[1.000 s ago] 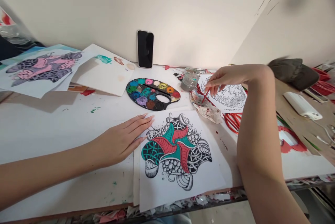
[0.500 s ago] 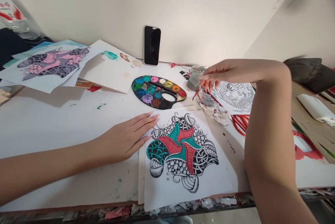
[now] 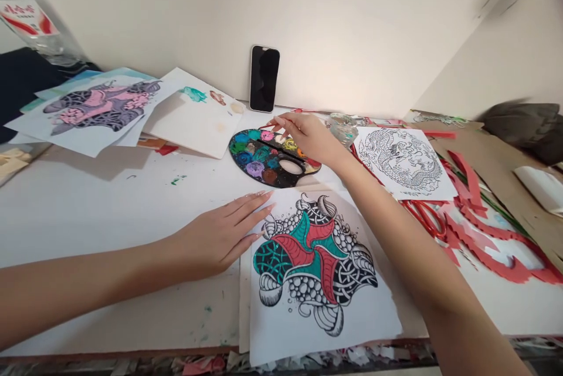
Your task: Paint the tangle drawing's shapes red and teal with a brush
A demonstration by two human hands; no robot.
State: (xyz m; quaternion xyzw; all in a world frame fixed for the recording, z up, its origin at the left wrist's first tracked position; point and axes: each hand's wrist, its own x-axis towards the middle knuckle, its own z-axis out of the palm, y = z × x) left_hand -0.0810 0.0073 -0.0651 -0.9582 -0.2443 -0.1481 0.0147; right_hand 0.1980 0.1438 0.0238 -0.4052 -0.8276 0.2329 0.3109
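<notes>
My left hand (image 3: 233, 232) lies flat, fingers stretched out, its tips on the left edge of a sheet with a patterned drawing (image 3: 314, 264). Parts of that drawing are painted red and teal; the rest is black and white. Over the far edge of the black paint palette (image 3: 288, 179) is my right hand (image 3: 303, 132), its fingers pinched on a thin paintbrush (image 3: 265, 127), mostly hidden by the fingers. The palette's wells hold several colours, and a black stick-like tool (image 3: 281, 150) lies across it.
A clear water jar (image 3: 343, 126) stands behind my right wrist. A dragon line drawing (image 3: 400, 162), red scissors (image 3: 426, 217) and red paper cutouts (image 3: 497, 247) lie on the right. A phone (image 3: 264, 78) leans on the wall. Painted sheets (image 3: 105, 106) are stacked at left.
My right hand has moved left from the jar and rag to above the palette, its forearm now stretched out low. My left hand stays on the sheet. The view has shifted slightly.
</notes>
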